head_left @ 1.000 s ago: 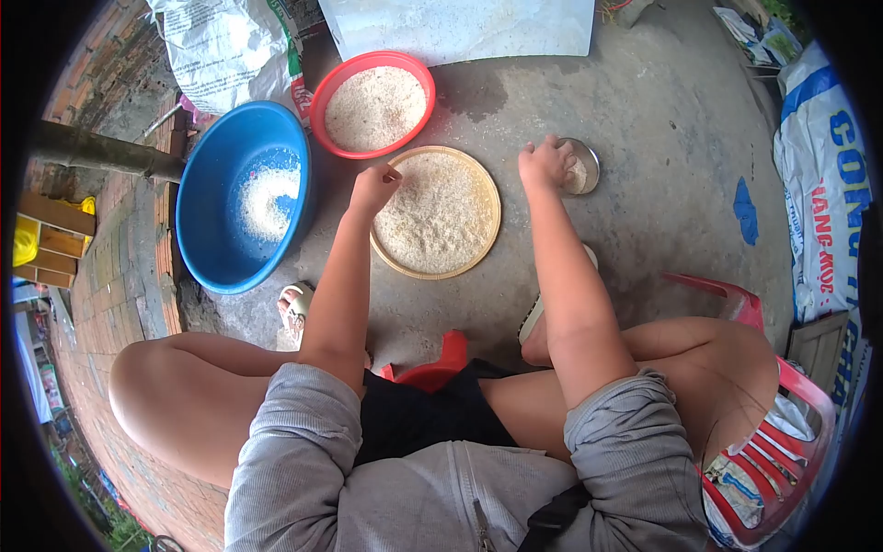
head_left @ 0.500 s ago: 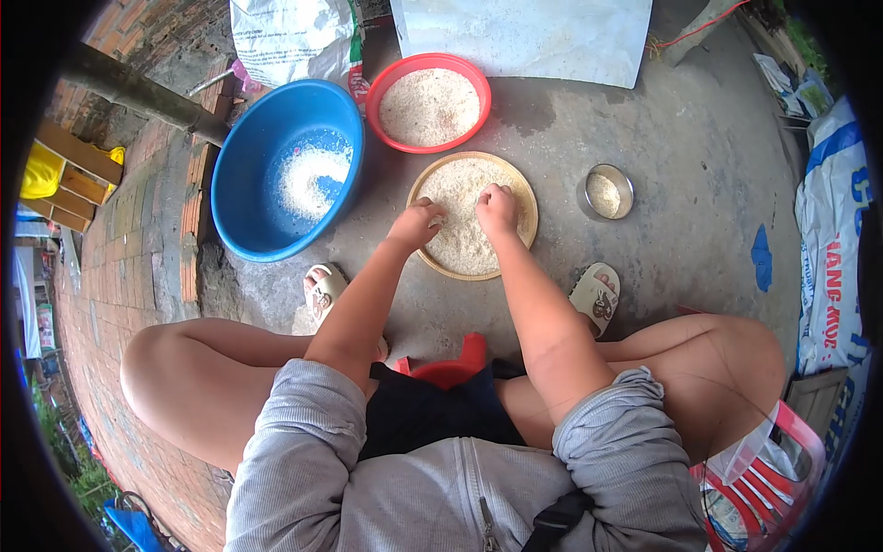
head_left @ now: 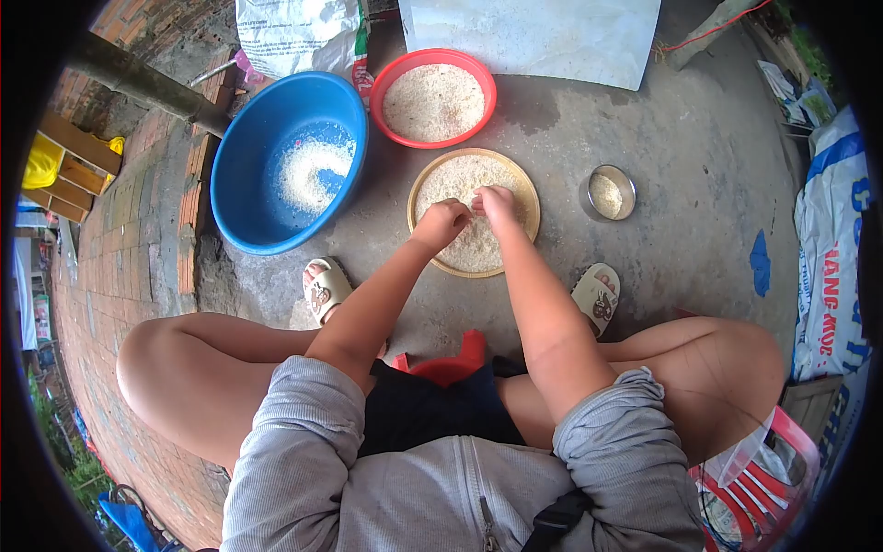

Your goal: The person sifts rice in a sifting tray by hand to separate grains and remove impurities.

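A round woven tray (head_left: 532, 198) full of rice grains (head_left: 478, 248) lies on the ground before me. Over its left half is my left hand (head_left: 443, 224), fingers curled and closed together. My right hand (head_left: 496, 203) is close beside it over the middle of the tray, its fingers bent into a pinch. The fingertips of both hands come near each other just above the rice. Whatever sits between them is too small to make out.
Behind the tray stand a red basin (head_left: 491, 101) of rice and a tilted blue basin (head_left: 241, 198) with white grains inside. A metal bowl (head_left: 608, 192) with some grains is to the right. Sandals (head_left: 598, 299) and a red stool (head_left: 472, 348) are nearer me.
My left hand has moved right and my right hand slightly left, so the two are closer together over the rice. The basins and bowl stay in place.
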`<action>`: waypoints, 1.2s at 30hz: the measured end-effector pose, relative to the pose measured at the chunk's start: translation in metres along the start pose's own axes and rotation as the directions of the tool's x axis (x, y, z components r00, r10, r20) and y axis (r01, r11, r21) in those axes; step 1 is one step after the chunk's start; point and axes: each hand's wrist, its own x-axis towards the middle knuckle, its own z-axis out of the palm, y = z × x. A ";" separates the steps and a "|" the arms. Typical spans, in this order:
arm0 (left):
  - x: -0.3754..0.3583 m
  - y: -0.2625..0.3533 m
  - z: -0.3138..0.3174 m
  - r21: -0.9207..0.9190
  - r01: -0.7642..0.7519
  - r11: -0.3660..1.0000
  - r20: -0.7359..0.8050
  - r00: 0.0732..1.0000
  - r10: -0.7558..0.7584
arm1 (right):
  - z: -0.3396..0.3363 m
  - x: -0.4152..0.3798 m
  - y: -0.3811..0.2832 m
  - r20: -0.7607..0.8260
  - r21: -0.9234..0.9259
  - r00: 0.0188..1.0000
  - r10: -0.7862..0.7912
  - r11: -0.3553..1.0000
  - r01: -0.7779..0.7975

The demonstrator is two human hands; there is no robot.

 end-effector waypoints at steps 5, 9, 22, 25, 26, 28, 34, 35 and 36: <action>0.033 0.040 -0.017 -0.164 -0.004 0.987 -0.026 1.000 -0.001 | -0.010 0.012 0.000 0.444 0.402 0.864 0.236 0.809 -0.428; 0.033 0.037 -0.017 -0.024 -0.036 0.999 -0.215 0.976 0.030 | -0.023 0.024 0.000 0.236 0.618 0.915 0.327 0.676 -0.401; 0.004 -0.003 0.020 -0.025 -0.004 1.000 0.039 0.999 0.005 | -0.040 0.016 0.004 0.097 0.383 0.965 0.242 0.886 -0.260; 0.024 0.028 0.000 -0.117 -0.028 0.993 0.005 1.000 0.029 | -0.035 0.016 0.002 0.209 0.293 0.925 0.318 0.882 -0.369; 0.029 0.037 -0.003 -0.166 -0.076 0.983 0.010 0.997 0.079 | -0.034 0.017 0.004 0.233 0.291 0.922 0.310 0.882 -0.370; 0.032 0.041 -0.003 -0.161 -0.127 0.979 -0.039 0.992 0.122 | -0.037 0.025 0.004 0.312 0.333 0.887 0.340 0.835 -0.437; 0.016 0.028 0.020 0.043 -0.014 0.999 -0.009 1.000 0.014 | -0.059 0.029 -0.010 0.057 0.497 0.922 0.383 0.790 -0.359; 0.012 0.029 0.027 0.044 -0.049 0.998 0.048 0.998 0.047 | -0.065 0.029 -0.010 -0.021 0.519 0.933 0.360 0.802 -0.298; 0.008 0.028 0.036 0.080 -0.080 0.994 0.065 0.995 0.075 | -0.071 0.036 -0.004 -0.053 0.533 0.936 0.348 0.802 -0.269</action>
